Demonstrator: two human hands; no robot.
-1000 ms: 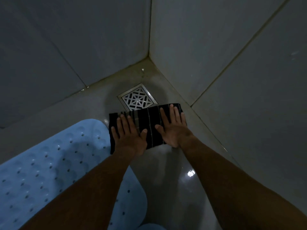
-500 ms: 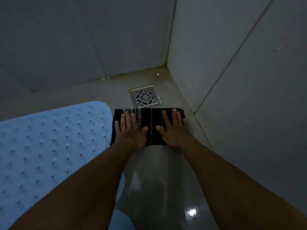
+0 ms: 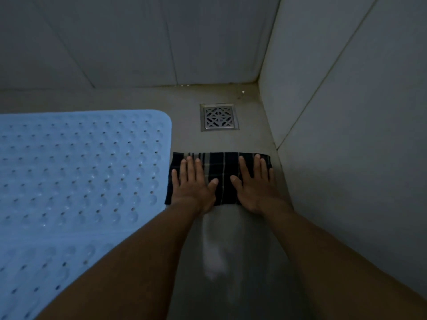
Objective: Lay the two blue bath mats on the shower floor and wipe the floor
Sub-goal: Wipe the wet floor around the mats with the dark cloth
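Both hands, left (image 3: 193, 185) and right (image 3: 255, 184), press flat on a dark cloth (image 3: 220, 175), fingers (image 3: 190, 166) straight and a bit spread, likely to push it along the floor (image 3: 231, 239). A blue mat (image 3: 76, 172) lies just left. The drain (image 3: 219, 117) sits ahead.

The bath mat (image 3: 80, 169) is a light, even blue, dotted all over with regular rows of small dark holes and paler round dimples. The cloth (image 3: 221, 172) is black or very dark navy, crossed by thin pale grey-beige stripes in a plaid, with a wider greyish band toward its left half. The drain cover (image 3: 219, 117) is silver, cut in a geometric star-and-lattice pattern. The floor (image 3: 189, 98) is dull grey-beige, with a whitish sheen lower down. The wall tiles (image 3: 208, 38) are plain pale grey, with darker grout lines.
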